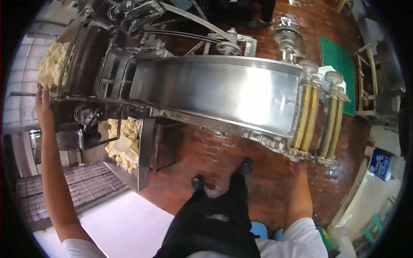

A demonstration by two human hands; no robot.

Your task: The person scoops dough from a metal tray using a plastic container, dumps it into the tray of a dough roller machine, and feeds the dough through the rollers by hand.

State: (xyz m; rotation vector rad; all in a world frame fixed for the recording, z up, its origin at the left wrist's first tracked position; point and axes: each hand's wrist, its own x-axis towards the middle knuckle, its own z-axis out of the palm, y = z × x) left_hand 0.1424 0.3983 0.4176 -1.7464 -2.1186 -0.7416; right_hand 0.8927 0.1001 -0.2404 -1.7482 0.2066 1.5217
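Observation:
My left hand [44, 109] is raised at the far left with fingers stretched out. It is beside the dark metal machine, just under a lump of crumbly pale dough [53, 69]; whether the fingertips touch the machine or the dough, I cannot tell. My right hand [297, 167] is at the lower end of the ridged brass-coloured rollers [306, 116], by the gears; its fingers are mostly hidden. Between the two sides lies a long shiny metal trough [215, 92]. A second pair of smooth rollers [332, 124] stands to the right.
Below the machine, a metal bin [146, 150] holds more dough with a pale scoop [125, 146] on it. A white table [124, 219] is at lower left. A green mat [337, 73] lies on the wet red-brown floor [202, 150]. Another person's leg [266, 10] shows at the top.

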